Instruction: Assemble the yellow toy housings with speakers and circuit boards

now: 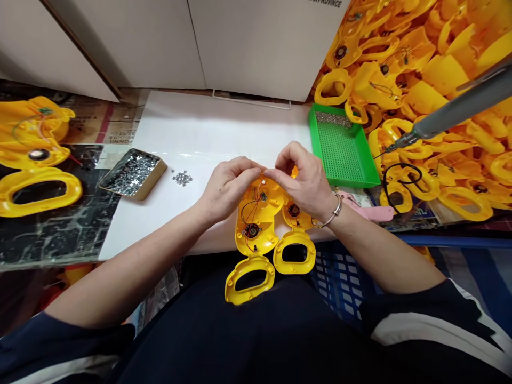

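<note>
Two yellow plastic shells lie side by side at the table's front edge. The left shell (267, 213) carries thin wires, a small green circuit board (263, 197) and a round black speaker (252, 230). Partly under my right hand, the other shell (304, 220) has a similar speaker (294, 210). At the top of the left shell, my left hand (232, 186) and my right hand (307, 181) meet, thumbs and fingers pinched together. Whatever sits between the fingertips is too small or hidden. Both shells have a yellow oval ring, one left (250, 280), one right (295, 253), at their lower ends.
A tin (158, 178) of small metal parts stands left, beside a loose pile (183, 178). Right are a green basket (374, 173), a pink-handled tool (378, 213) and a hanging electric screwdriver (448, 120). Yellow shells (444, 72) heap behind; another shell (60, 128) lies far left.
</note>
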`<state>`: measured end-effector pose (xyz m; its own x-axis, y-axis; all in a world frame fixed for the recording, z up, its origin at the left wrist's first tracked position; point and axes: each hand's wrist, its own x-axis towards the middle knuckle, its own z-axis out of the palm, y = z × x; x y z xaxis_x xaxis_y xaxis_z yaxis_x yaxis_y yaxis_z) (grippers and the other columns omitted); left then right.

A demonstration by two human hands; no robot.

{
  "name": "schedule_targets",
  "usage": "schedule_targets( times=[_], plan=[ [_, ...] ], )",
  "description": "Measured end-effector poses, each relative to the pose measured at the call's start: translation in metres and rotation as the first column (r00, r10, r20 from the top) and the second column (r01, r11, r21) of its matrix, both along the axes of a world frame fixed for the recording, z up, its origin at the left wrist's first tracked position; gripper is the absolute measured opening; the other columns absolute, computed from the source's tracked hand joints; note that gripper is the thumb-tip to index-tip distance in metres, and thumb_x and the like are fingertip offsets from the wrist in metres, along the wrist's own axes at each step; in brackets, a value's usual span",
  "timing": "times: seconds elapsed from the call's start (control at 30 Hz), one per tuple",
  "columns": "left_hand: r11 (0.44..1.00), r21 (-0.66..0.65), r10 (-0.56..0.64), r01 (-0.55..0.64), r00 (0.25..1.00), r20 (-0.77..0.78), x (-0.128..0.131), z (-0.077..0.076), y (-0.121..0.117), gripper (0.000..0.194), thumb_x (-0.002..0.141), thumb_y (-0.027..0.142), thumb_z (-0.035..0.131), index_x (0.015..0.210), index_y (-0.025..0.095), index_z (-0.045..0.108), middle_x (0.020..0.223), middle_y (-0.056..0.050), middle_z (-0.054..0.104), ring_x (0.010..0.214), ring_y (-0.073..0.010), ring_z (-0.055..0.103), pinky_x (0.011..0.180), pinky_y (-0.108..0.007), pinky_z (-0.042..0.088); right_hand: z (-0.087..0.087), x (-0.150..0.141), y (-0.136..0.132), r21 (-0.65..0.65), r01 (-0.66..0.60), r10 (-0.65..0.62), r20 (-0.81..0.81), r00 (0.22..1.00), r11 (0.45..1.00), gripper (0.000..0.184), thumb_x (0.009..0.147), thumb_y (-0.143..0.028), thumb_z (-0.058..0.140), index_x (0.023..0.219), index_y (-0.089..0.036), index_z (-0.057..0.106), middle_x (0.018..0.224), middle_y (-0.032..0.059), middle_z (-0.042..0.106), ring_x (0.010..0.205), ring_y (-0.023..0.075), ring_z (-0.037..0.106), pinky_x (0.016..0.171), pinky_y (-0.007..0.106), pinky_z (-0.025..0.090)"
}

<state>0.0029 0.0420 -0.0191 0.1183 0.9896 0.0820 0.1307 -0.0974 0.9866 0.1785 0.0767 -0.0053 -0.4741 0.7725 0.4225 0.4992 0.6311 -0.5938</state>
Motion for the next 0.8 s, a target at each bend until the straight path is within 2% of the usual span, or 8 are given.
schedule_targets(
  times=[0.07, 0.17, 0.3, 0.4, 0.57, 0.7, 0.8],
  plan=[
    [1.0, 0.002, -0.007, 0.007, 1.0, -0.024, -0.001, 0.0, -0.002, 0.025, 0.084, 0.032, 0.055, 0.08, 0.015, 0.074, 0.083, -0.005, 0.07, 0.085, -0.0187, 0.061, 0.077, -0.029, 0.047, 0.002, 0.0, 0.0, -0.15, -0.001, -0.007, -0.054, 0.999, 0.989, 0.037, 0.09, -0.049, 0.063, 0.073, -0.02, 0.048, 0.069, -0.0033, 0.049, 0.065, 0.0107, 0.042, 0.062, 0.027, 0.036],
    [1.0, 0.004, -0.017, 0.017, 1.0, -0.015, -0.002, 0.002, -0.005, 0.024, 0.084, 0.032, 0.056, 0.082, 0.016, 0.074, 0.083, -0.005, 0.07, 0.083, -0.0186, 0.061, 0.076, -0.029, 0.047, 0.005, 0.003, 0.002, -0.33, -0.069, 0.02, -0.15, 0.989, 0.941, 0.041, 0.083, -0.054, 0.069, 0.074, -0.02, 0.049, 0.069, -0.004, 0.047, 0.064, 0.0099, 0.04, 0.059, 0.026, 0.035],
    [0.998, -0.039, -0.047, 0.05, 0.996, 0.077, -0.002, 0.005, -0.006, 0.025, 0.086, 0.033, 0.056, 0.088, 0.016, 0.074, 0.081, -0.004, 0.071, 0.079, -0.0172, 0.061, 0.072, -0.028, 0.047, 0.007, 0.007, 0.003, -0.455, -0.14, -0.023, -0.335, 0.942, 0.879, 0.046, 0.077, -0.059, 0.073, 0.077, -0.019, 0.051, 0.073, -0.0036, 0.05, 0.066, 0.0092, 0.042, 0.059, 0.025, 0.036],
    [0.993, -0.066, -0.091, 0.101, 0.987, 0.134, -0.001, 0.006, -0.005, 0.025, 0.087, 0.034, 0.056, 0.092, 0.016, 0.074, 0.086, -0.004, 0.072, 0.082, -0.0171, 0.062, 0.076, -0.028, 0.048, 0.007, 0.011, 0.001, -0.473, -0.152, -0.044, -0.377, 0.925, 0.868, 0.042, 0.076, -0.056, 0.075, 0.08, -0.019, 0.057, 0.076, -0.0026, 0.054, 0.069, 0.0096, 0.046, 0.063, 0.024, 0.04],
    [0.99, -0.065, -0.113, 0.124, 0.981, 0.158, 0.0, 0.004, -0.003, 0.023, 0.086, 0.032, 0.057, 0.093, 0.016, 0.073, 0.09, -0.004, 0.072, 0.083, -0.0158, 0.061, 0.078, -0.028, 0.047, 0.008, 0.014, -0.004, -0.494, -0.142, -0.035, -0.332, 0.943, 0.858, 0.027, 0.082, -0.043, 0.071, 0.081, -0.016, 0.065, 0.078, -0.0004, 0.06, 0.072, 0.0111, 0.051, 0.066, 0.026, 0.042],
    [0.987, -0.05, -0.143, 0.151, 0.981, 0.132, 0.003, 0.006, -0.001, 0.027, 0.087, 0.04, 0.06, 0.093, 0.017, 0.071, 0.089, -0.004, 0.07, 0.083, -0.0159, 0.061, 0.077, -0.027, 0.047, 0.014, 0.014, -0.006, -0.452, -0.095, -0.042, -0.284, 0.958, 0.887, 0.023, 0.084, -0.038, 0.068, 0.077, -0.016, 0.065, 0.074, -0.0009, 0.059, 0.07, 0.011, 0.051, 0.066, 0.027, 0.042],
    [0.981, -0.095, -0.152, 0.17, 0.972, 0.178, 0.005, 0.006, 0.001, 0.028, 0.085, 0.043, 0.065, 0.094, 0.017, 0.07, 0.088, -0.004, 0.069, 0.081, -0.0155, 0.061, 0.076, -0.027, 0.048, 0.016, 0.014, -0.007, -0.392, -0.048, -0.049, -0.233, 0.971, 0.919, 0.023, 0.084, -0.038, 0.067, 0.076, -0.016, 0.065, 0.074, -0.0003, 0.06, 0.071, 0.0115, 0.051, 0.067, 0.027, 0.042]
  ],
)
